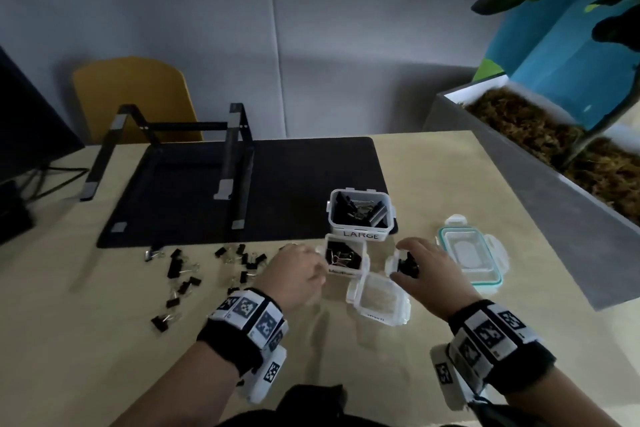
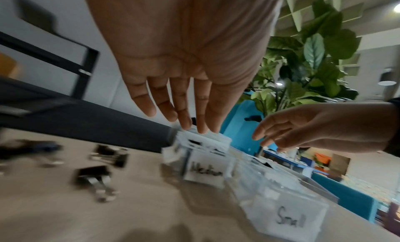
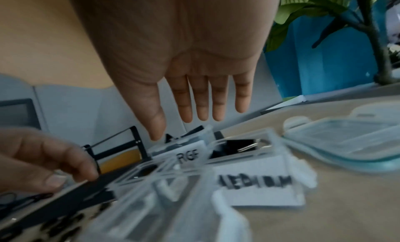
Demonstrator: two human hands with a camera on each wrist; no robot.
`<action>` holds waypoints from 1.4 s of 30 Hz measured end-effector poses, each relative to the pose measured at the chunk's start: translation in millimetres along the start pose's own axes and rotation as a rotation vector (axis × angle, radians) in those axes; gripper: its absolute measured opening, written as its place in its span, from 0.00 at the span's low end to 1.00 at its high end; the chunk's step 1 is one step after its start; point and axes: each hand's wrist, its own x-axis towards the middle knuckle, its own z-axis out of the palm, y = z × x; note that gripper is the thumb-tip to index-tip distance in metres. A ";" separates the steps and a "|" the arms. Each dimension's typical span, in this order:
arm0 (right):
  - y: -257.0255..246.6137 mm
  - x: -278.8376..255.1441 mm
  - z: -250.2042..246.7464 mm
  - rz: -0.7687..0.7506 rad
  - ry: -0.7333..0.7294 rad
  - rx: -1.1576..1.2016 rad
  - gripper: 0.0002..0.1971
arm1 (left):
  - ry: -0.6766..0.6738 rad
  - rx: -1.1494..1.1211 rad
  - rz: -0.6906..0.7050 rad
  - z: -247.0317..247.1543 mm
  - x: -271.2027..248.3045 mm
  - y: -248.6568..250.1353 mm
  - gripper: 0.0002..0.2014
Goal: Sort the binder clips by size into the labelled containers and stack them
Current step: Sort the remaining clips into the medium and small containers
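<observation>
Both hands hover with fingers extended, holding nothing. Left hand (image 1: 298, 270) sits just left of the Medium container (image 1: 346, 258); right hand (image 1: 429, 270) is above a second medium-labelled container (image 1: 403, 263). Loose binder clips (image 1: 183, 274) lie left; the LARGE container (image 1: 360, 213) stands behind.

worktop (image 1: 433, 166): pale wood
far side: black mat (image 1: 194, 204), laptop stand (image 1: 166, 156)
left: loose binder clips (image 1: 183, 274)
centre: clear containers (image 1: 360, 215)
right: lid (image 1: 471, 253)
</observation>
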 end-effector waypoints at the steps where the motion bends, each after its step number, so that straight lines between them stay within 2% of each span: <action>1: -10.4 -0.5 3.1 -0.025 -0.009 0.023 0.23 | 0.011 -0.003 -0.036 -5.0 -7.7 -11.5 0.14; 5: -54.1 -0.8 21.5 -0.135 -0.055 0.076 0.18 | 0.074 -0.102 -0.188 -24.5 -36.1 -56.6 0.12; 10: -106.0 4.8 53.2 -0.197 -0.159 0.104 0.16 | 0.116 -0.121 -0.347 -51.7 -67.8 -109.1 0.11; 14: -137.2 10.3 78.8 -0.198 -0.217 0.088 0.15 | 0.121 -0.142 -0.480 -68.8 -85.5 -149.6 0.13; 18: -156.0 15.8 100.9 -0.160 -0.271 0.068 0.16 | 0.082 -0.137 -0.544 -76.1 -94.1 -182.8 0.17; 23: -166.1 21.9 122.7 -0.113 -0.290 0.086 0.15 | 0.027 -0.144 -0.515 -75.0 -92.1 -205.9 0.24; 31: -190.7 40.4 147.4 -0.092 -0.234 0.074 0.14 | 0.027 -0.024 -0.354 -74.1 -74.2 -218.6 0.25; 36: -193.9 43.4 153.8 -0.059 -0.217 0.039 0.18 | -0.015 0.012 -0.263 -74.7 -66.2 -226.2 0.20; 42: -184.7 37.6 150.9 -0.035 -0.198 0.051 0.17 | 0.000 0.029 -0.243 -79.5 -65.5 -225.7 0.18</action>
